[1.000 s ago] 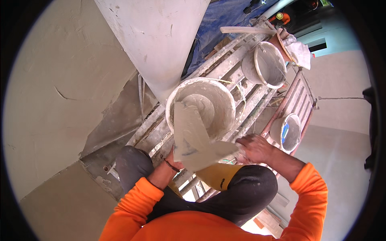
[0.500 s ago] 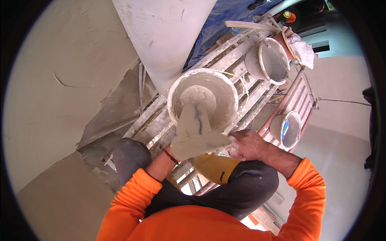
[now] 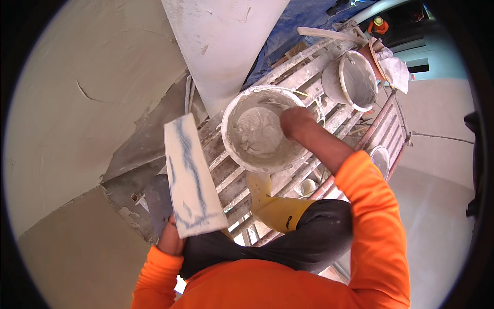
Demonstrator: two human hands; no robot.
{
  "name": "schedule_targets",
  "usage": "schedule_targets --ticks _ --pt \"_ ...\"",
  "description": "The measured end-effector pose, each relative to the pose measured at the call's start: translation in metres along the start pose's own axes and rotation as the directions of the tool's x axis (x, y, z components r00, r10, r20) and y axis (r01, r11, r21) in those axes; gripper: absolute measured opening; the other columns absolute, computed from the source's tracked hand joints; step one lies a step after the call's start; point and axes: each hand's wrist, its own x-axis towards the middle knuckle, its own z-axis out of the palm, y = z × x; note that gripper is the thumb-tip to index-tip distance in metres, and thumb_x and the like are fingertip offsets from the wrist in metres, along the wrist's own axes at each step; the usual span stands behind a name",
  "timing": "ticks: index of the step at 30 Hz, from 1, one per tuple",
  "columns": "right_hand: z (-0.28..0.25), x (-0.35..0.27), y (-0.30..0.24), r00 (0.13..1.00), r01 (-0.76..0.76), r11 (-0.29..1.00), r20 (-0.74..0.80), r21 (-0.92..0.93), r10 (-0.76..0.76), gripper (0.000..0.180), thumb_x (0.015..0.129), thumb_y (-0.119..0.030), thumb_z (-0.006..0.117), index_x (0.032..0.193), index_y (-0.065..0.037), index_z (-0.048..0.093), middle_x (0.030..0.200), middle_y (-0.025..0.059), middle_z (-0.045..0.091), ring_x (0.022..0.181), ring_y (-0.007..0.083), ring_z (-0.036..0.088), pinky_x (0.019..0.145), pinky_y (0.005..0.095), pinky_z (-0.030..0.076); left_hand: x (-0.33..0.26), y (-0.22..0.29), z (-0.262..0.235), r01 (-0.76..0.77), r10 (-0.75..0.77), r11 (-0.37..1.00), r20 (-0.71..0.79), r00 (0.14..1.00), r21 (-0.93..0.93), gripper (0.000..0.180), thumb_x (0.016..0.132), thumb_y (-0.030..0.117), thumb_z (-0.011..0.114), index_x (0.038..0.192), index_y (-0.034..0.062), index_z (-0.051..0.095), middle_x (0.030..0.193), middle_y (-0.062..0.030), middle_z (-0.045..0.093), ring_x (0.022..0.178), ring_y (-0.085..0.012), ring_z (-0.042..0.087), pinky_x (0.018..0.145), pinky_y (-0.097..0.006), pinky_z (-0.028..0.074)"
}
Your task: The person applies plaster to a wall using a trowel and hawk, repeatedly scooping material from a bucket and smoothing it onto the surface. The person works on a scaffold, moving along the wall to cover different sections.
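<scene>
My left hand, at the lower left, is closed on a long tapered plastering float, gripped from beneath. The float's flat face is turned up, pale with bluish-dark streaks; its handle and most of my fingers are hidden. To the float's right stands a wide plaster-crusted bucket holding wet, lumpy grey plaster. My right hand reaches over the bucket's right side, its fingers curled downward in a fist. Whatever it grips is hidden behind the hand and arm.
The bucket stands on slatted metal scaffold planks with gaps. Beyond are a second bucket, a brownish tub with a white bag, and another bucket. A white column and plastered wall rise left. Another person is far off.
My left hand has swung the float left, away from the bucket; the plaster that covered it is gone from its face. My right hand has moved forward and up from my lap to the bucket.
</scene>
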Motion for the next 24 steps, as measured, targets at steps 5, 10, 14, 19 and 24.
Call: schedule_targets --ticks 5,10,14,19,24 --pt "0.020 0.025 -0.095 0.983 0.176 0.927 0.103 -0.332 -0.150 0.026 0.085 -0.022 0.071 0.108 -0.010 0.077 0.109 0.0072 0.075 0.096 0.0276 0.073 0.075 0.0458 0.059 0.083 0.005 -0.030 -0.127 0.126 0.992 0.087 0.988 0.008 0.053 0.103 0.036 0.050 0.146 0.0059 0.045 0.141 -0.0207 0.054 0.128 -0.0340 0.055 0.107 -0.052 0.046" --pt "0.030 -0.037 -0.082 0.919 0.362 0.797 0.038 -0.483 -0.393 0.030 0.083 -0.024 0.072 0.110 -0.010 0.076 0.110 0.0082 0.073 0.104 0.0279 0.069 0.078 0.0422 0.055 0.121 0.000 -0.008 -0.226 0.222 0.969 0.056 0.973 0.095 0.054 0.103 0.041 0.050 0.146 0.0074 0.045 0.141 -0.0221 0.055 0.129 -0.0349 0.054 0.108 -0.056 0.044" --pt "-0.018 -0.043 -0.066 0.952 0.287 0.886 0.003 -0.364 -0.307 0.032 0.084 -0.026 0.072 0.112 -0.011 0.075 0.108 0.0079 0.073 0.104 0.0288 0.068 0.079 0.0439 0.055 0.129 0.003 0.009 -0.086 0.088 0.994 0.027 0.996 -0.066 0.027 0.100 0.037 0.057 0.113 0.0153 0.068 0.136 -0.0168 0.061 0.128 -0.0330 0.055 0.107 -0.056 0.044" --pt "-0.029 -0.040 -0.130 0.932 0.352 0.640 0.190 -0.683 -0.310 0.031 0.081 -0.020 0.073 0.111 -0.010 0.076 0.113 0.0115 0.071 0.103 0.0313 0.067 0.075 0.0485 0.057 0.133 0.002 0.010 -0.107 0.107 0.994 0.050 0.993 -0.006 0.025 0.098 0.041 0.061 0.107 0.0193 0.070 0.134 -0.0114 0.063 0.127 -0.0311 0.057 0.106 -0.057 0.044" --pt "0.010 -0.059 -0.077 0.943 0.333 0.771 0.214 -0.543 -0.256 0.027 0.082 -0.021 0.074 0.107 -0.011 0.077 0.105 0.0068 0.074 0.096 0.0266 0.071 0.065 0.0450 0.057 0.137 -0.010 0.017 -0.116 0.104 0.993 0.242 0.965 0.035 0.045 0.100 0.047 0.054 0.132 0.0151 0.058 0.140 -0.0137 0.057 0.127 -0.0311 0.055 0.106 -0.054 0.046"
